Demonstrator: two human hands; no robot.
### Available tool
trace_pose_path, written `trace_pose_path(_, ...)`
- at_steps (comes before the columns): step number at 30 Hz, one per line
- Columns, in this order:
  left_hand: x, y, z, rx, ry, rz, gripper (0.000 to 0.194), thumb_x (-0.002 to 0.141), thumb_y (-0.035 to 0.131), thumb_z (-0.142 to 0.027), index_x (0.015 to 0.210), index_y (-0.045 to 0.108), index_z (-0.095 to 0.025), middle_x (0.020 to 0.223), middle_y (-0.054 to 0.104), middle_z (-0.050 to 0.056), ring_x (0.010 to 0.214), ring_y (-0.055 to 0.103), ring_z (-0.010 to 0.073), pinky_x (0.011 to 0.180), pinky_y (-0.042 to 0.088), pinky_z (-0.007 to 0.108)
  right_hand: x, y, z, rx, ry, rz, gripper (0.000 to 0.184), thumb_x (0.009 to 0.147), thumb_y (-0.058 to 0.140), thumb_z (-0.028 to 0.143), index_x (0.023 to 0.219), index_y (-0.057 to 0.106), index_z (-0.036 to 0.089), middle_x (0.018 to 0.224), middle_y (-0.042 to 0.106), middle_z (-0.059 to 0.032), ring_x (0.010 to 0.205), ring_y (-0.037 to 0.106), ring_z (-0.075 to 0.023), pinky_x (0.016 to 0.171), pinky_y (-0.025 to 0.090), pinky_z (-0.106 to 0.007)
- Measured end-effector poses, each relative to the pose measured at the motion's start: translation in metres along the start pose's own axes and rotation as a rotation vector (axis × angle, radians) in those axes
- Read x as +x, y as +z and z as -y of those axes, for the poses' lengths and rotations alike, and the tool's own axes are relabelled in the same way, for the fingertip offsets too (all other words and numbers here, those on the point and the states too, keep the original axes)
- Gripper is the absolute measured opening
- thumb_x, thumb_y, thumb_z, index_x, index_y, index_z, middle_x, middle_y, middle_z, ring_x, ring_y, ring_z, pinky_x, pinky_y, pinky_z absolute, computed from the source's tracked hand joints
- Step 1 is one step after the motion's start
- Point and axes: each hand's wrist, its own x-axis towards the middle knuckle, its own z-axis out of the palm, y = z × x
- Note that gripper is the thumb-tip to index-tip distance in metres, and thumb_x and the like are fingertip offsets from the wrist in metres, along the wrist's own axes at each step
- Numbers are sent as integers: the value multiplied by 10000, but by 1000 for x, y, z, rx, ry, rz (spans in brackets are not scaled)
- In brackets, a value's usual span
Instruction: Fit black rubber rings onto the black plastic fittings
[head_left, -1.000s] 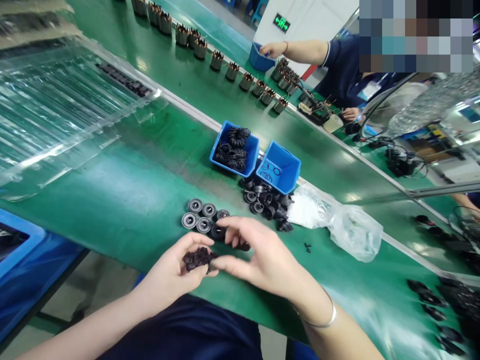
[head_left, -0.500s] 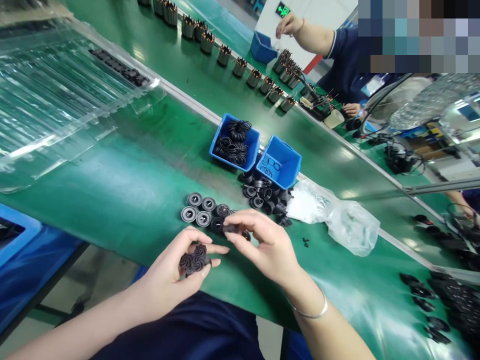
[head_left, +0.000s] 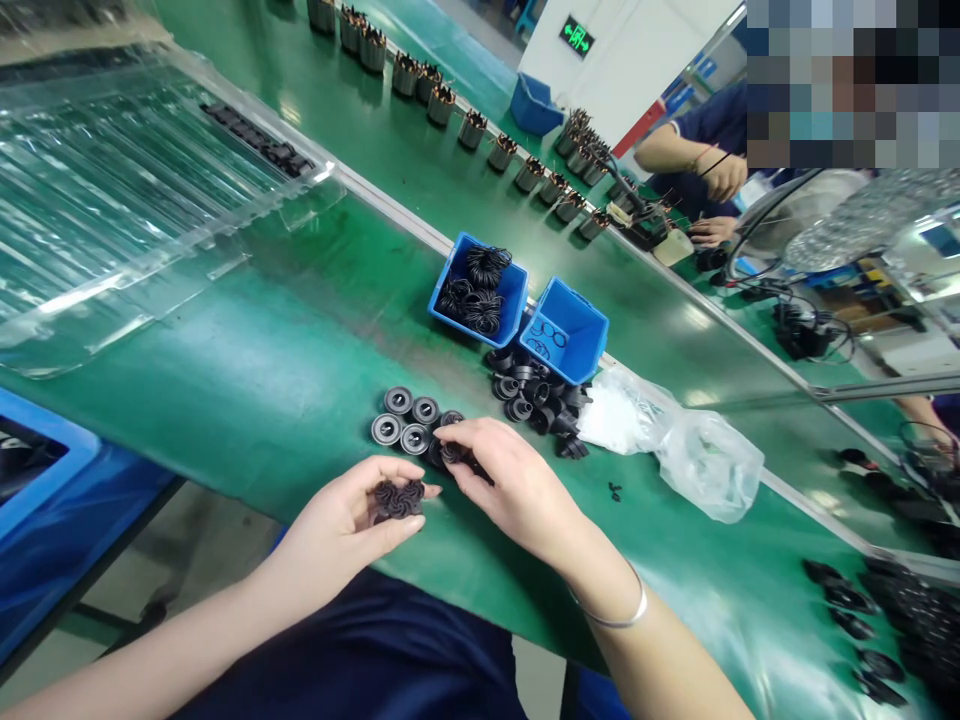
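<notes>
My left hand [head_left: 337, 525] is curled palm-up around a small cluster of black ribbed rubber pieces [head_left: 396, 500], shaped like a spiral flower. My right hand [head_left: 514, 485] reaches forward, with its fingertips pinching a dark piece [head_left: 451, 453] just above the tabletop. That pinch sits at the edge of a group of round black-and-grey cup-shaped parts [head_left: 401, 425], partly hidden by my fingers. A heap of black ribbed parts [head_left: 529, 400] lies to the right of my right hand. A silver bangle [head_left: 611, 610] circles my right wrist.
Two blue bins stand on the green bench: one [head_left: 510, 300] holds black coils, the other [head_left: 592, 340] a few thin rings. A plastic bag [head_left: 709, 465] lies to the right. Wound stators [head_left: 442, 105] line the far bench, where a co-worker's hands [head_left: 724, 178] work.
My right hand has dropped lower and closer to the round parts. The co-worker's raised hand has come down near their body. The whole view has shifted slightly.
</notes>
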Motion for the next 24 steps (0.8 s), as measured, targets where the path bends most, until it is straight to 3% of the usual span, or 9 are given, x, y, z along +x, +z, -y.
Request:
trace_pose_path(6,3,-2,2,-20,3,28,291,887,690,-290,1149,573,-244,1206,674,47,1256,592,243,1036,480,355,0,-2,-4,-39,-20,-13,291,986,541,186,1277,537,211,1146,670,-96,1047,616,-223,926,517,-425)
trace_pose_path(9,2,-2,-1,-12,13,7,305,864,714,-290,1137,593,-225,1178,681,54,1198,618,241,1005,495,345,0,-10,6,-38,5,-69,368,950,632,276,1298,527,220,1214,629,-122,1125,583,-258,969,496,-469)
trace_pose_path(11,0,0,-3,-26,4,1,341,833,747,-283,1133,599,-217,1157,690,60,1144,637,235,974,504,332,-1,-14,16,34,33,-77,463,910,692,342,1321,510,230,1176,631,-113,1078,597,-247,938,516,-436)
trace_pose_path(14,-1,2,-6,-98,4,45,379,801,778,-265,1124,584,-225,1135,689,55,1094,651,228,944,511,331,-3,-12,31,208,66,71,542,868,730,426,1326,514,233,1001,648,-55,864,615,-177,789,543,-319)
trace_pose_path(16,-2,2,-6,-119,31,76,357,798,781,-243,1086,570,-234,1084,684,32,1029,658,202,894,514,305,-4,-7,35,264,76,133,491,876,710,438,1290,551,228,937,630,-34,808,597,-151,747,530,-284)
trace_pose_path(19,-3,-2,-7,-131,41,126,337,791,786,-214,1021,542,-232,995,658,7,941,640,168,770,495,253,-5,-2,34,319,3,98,407,863,722,409,1197,603,209,939,611,-38,817,582,-144,747,520,-271)
trace_pose_path(24,-3,-12,-10,-200,-14,285,410,742,825,-171,1015,523,-217,985,634,10,925,605,152,716,463,227,-6,-5,32,365,-8,146,433,806,778,398,1135,612,172,865,577,-18,737,543,-128,690,510,-256)
